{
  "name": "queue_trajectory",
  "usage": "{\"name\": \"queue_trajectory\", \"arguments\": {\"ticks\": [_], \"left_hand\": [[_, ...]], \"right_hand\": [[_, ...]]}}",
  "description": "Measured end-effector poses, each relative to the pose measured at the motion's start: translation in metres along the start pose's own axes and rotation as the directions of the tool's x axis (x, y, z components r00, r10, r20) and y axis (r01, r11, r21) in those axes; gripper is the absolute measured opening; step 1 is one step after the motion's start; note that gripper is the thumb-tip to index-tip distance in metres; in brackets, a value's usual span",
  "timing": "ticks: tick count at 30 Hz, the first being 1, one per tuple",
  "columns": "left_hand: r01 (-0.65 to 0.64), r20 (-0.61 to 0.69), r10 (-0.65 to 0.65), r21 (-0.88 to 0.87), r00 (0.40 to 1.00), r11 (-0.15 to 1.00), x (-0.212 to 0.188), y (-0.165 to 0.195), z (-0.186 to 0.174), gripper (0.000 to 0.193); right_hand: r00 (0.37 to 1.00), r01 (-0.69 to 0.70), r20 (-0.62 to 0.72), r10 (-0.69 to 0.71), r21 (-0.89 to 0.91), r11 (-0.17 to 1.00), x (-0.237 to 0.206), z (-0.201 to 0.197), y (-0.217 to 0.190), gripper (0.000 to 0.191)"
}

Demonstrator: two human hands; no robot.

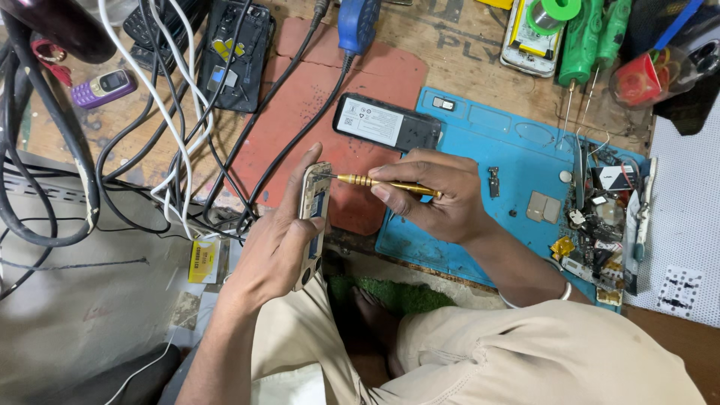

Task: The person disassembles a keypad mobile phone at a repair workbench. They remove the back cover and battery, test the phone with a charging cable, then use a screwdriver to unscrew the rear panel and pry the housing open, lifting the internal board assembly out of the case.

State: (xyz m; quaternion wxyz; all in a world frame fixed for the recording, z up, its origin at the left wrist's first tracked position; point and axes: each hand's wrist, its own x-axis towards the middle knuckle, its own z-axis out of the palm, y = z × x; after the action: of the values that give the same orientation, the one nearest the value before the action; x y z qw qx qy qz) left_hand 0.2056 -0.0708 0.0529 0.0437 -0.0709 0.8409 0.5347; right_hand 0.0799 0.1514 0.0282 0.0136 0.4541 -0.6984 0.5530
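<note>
My left hand (279, 236) grips a small phone frame (312, 225) on edge, its open side turned to the right. My right hand (435, 196) pinches a thin gold screwdriver (382, 183), held level. Its tip touches the upper end of the phone frame. Both hands hover at the near edge of the workbench, above my lap. A black phone battery (386, 123) lies just beyond the hands, half on a red mat (315, 97) and half on a blue mat (517, 161).
Tangled black and white cables (169, 112) cover the left side. A purple mini phone (103, 88) and an opened black phone (234, 54) lie at the back left. Small parts and boards (600, 217) crowd the blue mat's right end. Green screwdrivers (592, 37) lie at the back right.
</note>
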Motion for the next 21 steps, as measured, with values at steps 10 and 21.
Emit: {"name": "queue_trajectory", "arguments": {"ticks": [10,21], "left_hand": [[-0.006,0.002,0.006,0.121,1.0,0.993,0.001,-0.006,0.001,0.088],[0.011,-0.077,0.007,0.221,0.997,0.975,-0.004,0.001,0.013,0.087]], "right_hand": [[0.999,-0.016,0.044,0.019,-0.074,0.997,0.007,-0.002,-0.006,0.026],[0.984,-0.111,0.125,0.128,-0.131,0.985,0.009,-0.006,0.001,0.025]]}}
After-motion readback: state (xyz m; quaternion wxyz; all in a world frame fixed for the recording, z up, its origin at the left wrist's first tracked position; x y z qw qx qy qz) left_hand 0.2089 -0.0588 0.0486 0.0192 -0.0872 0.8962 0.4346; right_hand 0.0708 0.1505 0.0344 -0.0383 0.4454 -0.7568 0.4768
